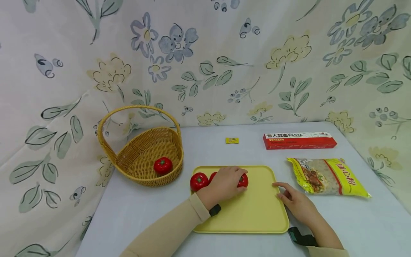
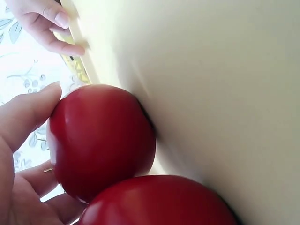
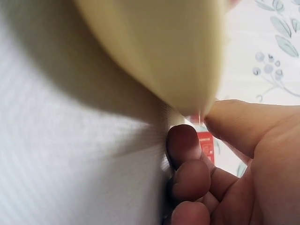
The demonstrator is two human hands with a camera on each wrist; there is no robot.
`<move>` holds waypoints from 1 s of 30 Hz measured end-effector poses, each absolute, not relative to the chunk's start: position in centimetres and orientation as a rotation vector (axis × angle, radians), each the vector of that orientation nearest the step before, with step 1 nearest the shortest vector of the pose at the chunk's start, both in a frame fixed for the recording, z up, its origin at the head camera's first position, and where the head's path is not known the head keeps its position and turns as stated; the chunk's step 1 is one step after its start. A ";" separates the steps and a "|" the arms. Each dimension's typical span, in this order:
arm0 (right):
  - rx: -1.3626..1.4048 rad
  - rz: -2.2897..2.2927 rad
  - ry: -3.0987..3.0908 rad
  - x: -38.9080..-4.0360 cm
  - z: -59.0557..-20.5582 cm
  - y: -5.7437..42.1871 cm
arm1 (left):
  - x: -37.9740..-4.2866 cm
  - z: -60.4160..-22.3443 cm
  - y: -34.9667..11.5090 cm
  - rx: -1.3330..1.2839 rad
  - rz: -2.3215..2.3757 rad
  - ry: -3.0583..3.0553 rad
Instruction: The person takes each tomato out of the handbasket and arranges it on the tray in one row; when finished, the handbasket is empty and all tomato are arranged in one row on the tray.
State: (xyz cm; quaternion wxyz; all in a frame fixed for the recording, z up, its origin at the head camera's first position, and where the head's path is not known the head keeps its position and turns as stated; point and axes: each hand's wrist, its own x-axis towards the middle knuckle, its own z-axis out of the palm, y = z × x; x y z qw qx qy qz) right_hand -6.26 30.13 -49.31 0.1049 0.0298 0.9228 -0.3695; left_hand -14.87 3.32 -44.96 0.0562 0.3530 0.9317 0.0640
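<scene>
My left hand (image 1: 226,183) reaches over the yellow tray (image 1: 253,214), its thumb and fingers around a red tomato (image 1: 243,181). In the left wrist view this tomato (image 2: 101,140) sits against the tray surface, with a second tomato (image 2: 159,204) close beside it. Another tomato (image 1: 199,182) lies at the tray's upper left, and one between is mostly hidden by the hand. At the tray's right edge, my right hand (image 1: 297,203) pinches the rim between thumb and fingers. The right wrist view has the thumb (image 3: 234,124) at the rim and curled fingers low by the tabletop.
A wicker basket (image 1: 138,153) with a tall handle stands at left, holding one tomato (image 1: 163,166). Behind the tray lies a small yellow packet (image 1: 232,140). A red pasta box (image 1: 300,141) and a yellow bag of noodles (image 1: 330,177) are at right. Floral cloth hangs behind.
</scene>
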 end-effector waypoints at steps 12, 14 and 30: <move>0.099 -1.112 2.699 -6.3 -49.3 30.1 | -14.9 -44.5 2.1 1.095 0.249 2.820; 0.097 -1.109 2.701 -6.3 -49.3 30.1 | -15.0 -43.9 1.5 1.098 0.357 2.787; 0.093 -1.111 2.704 -6.3 -49.3 30.0 | -16.8 -37.9 -8.5 0.922 1.171 2.750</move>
